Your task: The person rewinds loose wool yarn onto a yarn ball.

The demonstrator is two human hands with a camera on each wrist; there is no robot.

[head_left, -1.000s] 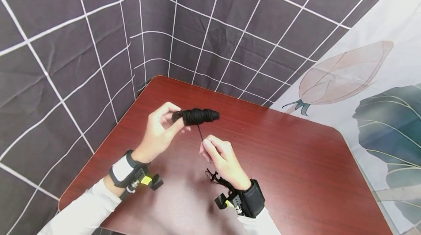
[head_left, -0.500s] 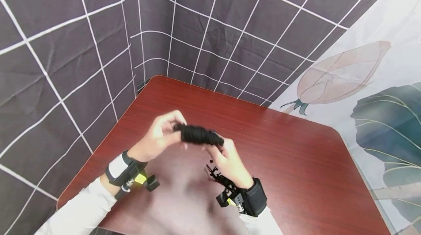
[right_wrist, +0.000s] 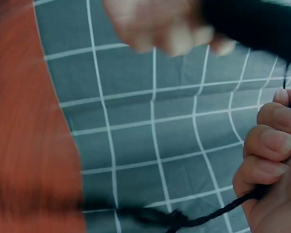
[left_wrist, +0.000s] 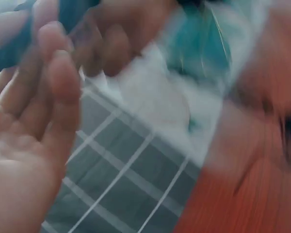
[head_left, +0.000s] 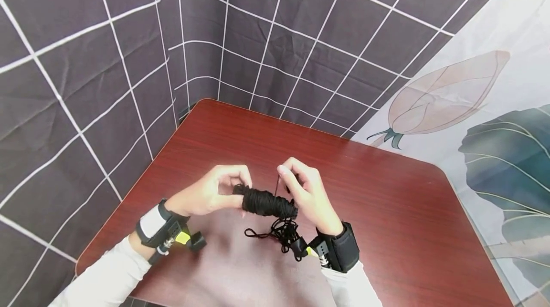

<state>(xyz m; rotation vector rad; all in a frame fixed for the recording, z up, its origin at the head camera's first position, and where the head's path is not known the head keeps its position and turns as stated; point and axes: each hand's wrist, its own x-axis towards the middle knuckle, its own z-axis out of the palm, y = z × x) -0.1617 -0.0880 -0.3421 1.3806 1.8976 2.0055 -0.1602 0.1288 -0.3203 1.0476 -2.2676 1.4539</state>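
Observation:
A bundle of black cord [head_left: 268, 203], wound into a thick roll, is held over the table by my left hand [head_left: 210, 191]. Thumb and fingers pinch its left end. From the roll a taut strand [head_left: 277, 185] runs up to my right hand [head_left: 308, 192], which grips it with curled fingers. In the right wrist view the cord [right_wrist: 218, 212] trails out below the right hand [right_wrist: 271, 160], and the roll [right_wrist: 257, 24] is blurred near the top. A loose tangle of cord [head_left: 285, 235] shows below the roll. The left wrist view is blurred around the left hand [left_wrist: 34, 121].
The reddish-brown table [head_left: 386, 211] lies under both hands. Behind it and on the left hangs a dark grid-patterned cloth [head_left: 253, 35]. A white cloth with a flower and leaf print [head_left: 438, 101] hangs on the right. Wrist cameras are strapped to both arms.
The right hand has moved from below the roll, round its free end, to above it, carrying the strand along. The left hand and roll have lowered toward the table's front.

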